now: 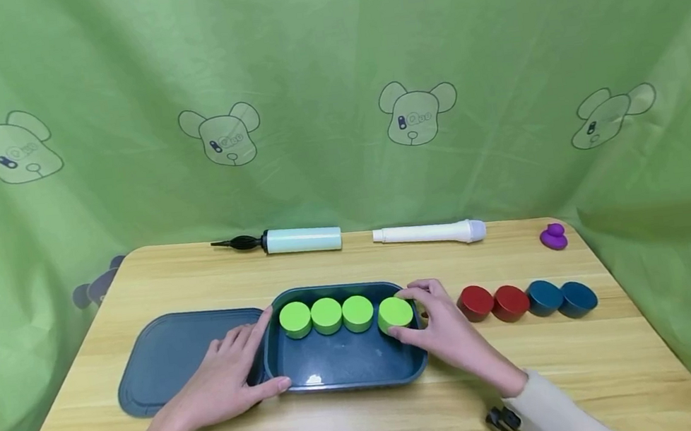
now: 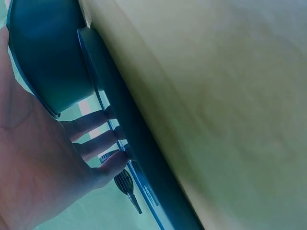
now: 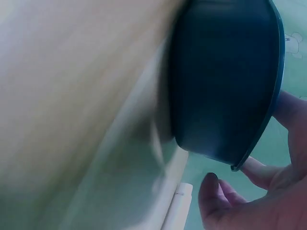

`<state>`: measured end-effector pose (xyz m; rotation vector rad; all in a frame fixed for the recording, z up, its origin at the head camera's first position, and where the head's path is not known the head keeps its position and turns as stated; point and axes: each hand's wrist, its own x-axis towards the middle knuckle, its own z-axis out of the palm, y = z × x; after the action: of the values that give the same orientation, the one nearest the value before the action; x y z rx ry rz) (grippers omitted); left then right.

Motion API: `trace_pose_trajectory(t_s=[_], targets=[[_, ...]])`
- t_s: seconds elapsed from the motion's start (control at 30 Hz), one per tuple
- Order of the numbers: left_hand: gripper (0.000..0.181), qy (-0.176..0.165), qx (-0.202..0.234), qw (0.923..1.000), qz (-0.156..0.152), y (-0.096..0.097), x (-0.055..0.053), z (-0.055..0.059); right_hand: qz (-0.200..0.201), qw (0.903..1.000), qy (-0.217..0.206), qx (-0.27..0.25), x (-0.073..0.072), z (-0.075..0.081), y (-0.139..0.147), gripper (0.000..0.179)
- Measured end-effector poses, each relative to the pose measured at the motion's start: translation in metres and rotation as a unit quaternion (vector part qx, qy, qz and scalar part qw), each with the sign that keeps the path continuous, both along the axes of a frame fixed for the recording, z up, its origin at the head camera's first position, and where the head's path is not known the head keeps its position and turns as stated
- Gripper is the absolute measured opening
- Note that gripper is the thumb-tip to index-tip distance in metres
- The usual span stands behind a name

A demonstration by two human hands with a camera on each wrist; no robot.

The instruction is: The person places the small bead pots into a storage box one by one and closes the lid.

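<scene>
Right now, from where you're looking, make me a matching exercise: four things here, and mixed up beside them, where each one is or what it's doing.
1. Right hand
2. Purple toy
3. Pump
4. Left hand

A. Near the far right corner of the table
B. At the left end of the tray
C. Along the far edge, left of the white microphone
D. Pinching a green disc

Pairs: 1-D, 2-A, 3-C, 4-B
</scene>
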<state>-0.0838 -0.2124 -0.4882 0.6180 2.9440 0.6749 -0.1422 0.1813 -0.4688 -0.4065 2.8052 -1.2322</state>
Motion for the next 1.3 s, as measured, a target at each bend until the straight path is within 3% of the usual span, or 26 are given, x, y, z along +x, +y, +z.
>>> trace_pose_trajectory(t_s=[0.3, 0.5, 0.9, 1.13, 1.3], targets=[[0.110, -0.004, 0.003, 1.0000, 0.005, 0.001, 0.003, 0.000, 0.039, 0.9957, 0.015, 0.082, -0.006, 0.002, -0.011, 0.053], [0.110, -0.002, 0.000, 1.0000, 0.002, 0.001, 0.002, 0.000, 0.030, 0.9928, 0.008, 0.116, -0.007, 0.000, -0.016, 0.058], [0.111, -0.003, -0.003, 1.0000, 0.000, 0.000, 0.001, 0.002, -0.009, 0.9927, 0.060, 0.105, -0.002, -0.006, -0.023, 0.059], [0.111, -0.006, -0.002, 1.0000, -0.002, 0.000, 0.000, 0.002, -0.016, 0.9928, 0.056, 0.104, 0.000, -0.005, -0.024, 0.041], [0.110, -0.008, -0.001, 1.0000, -0.002, 0.000, 0.000, 0.004, -0.019, 0.9934, 0.044, 0.104, 0.002, -0.003, -0.023, 0.037]])
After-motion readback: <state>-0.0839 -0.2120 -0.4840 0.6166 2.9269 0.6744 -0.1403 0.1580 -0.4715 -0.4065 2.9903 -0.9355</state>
